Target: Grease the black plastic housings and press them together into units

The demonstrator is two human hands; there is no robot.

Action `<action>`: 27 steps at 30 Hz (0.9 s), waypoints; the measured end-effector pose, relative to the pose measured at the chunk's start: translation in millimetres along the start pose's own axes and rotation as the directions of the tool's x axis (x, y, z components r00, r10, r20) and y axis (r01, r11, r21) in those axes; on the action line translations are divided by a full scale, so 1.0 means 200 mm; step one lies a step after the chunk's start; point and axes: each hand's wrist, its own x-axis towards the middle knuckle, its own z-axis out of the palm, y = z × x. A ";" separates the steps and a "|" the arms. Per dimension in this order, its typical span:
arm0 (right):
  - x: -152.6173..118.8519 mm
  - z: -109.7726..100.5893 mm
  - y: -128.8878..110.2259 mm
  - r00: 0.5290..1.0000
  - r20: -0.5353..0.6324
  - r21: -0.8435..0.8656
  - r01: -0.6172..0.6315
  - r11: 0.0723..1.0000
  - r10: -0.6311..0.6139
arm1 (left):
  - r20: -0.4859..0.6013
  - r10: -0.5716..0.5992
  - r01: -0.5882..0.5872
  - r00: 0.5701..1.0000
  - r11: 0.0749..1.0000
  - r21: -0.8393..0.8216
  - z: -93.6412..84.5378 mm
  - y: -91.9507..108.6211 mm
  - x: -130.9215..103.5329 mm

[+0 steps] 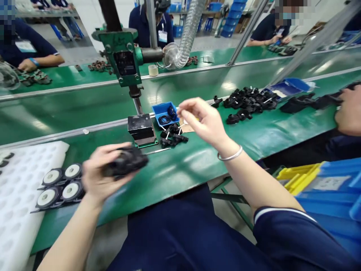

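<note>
Glossy green workbench [160, 177] carries: white dimpled foam tray [21, 210], left; blue plastic bin [159, 110]; black plastic parts with white stems [172, 140] beside it; larger heap of black parts [249, 101], right.

The tabletop [160, 173] looks glossy, the held part [130, 161] plastic.

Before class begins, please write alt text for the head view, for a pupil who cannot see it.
A person's left hand holds a blurred black part above a green bench. The right hand is raised near a small blue box; four white-centred round parts lie at left.
</note>
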 end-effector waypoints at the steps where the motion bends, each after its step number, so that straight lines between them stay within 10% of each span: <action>1: -0.05 0.03 0.00 0.997 0.074 -0.012 -0.016 1.000 0.017 | 0.030 0.023 -0.022 0.999 0.999 -0.040 0.08 0.00 0.00; 8: -0.40 0.24 0.05 0.832 0.548 -0.012 -0.090 0.996 0.082 | 0.340 -0.250 0.364 0.907 0.871 -0.330 0.56 -0.11 -0.11; 27: -0.55 0.37 0.14 0.851 0.512 -0.005 -0.137 0.991 0.120 | 0.500 -0.235 0.424 0.834 0.852 -0.307 0.54 -0.14 -0.09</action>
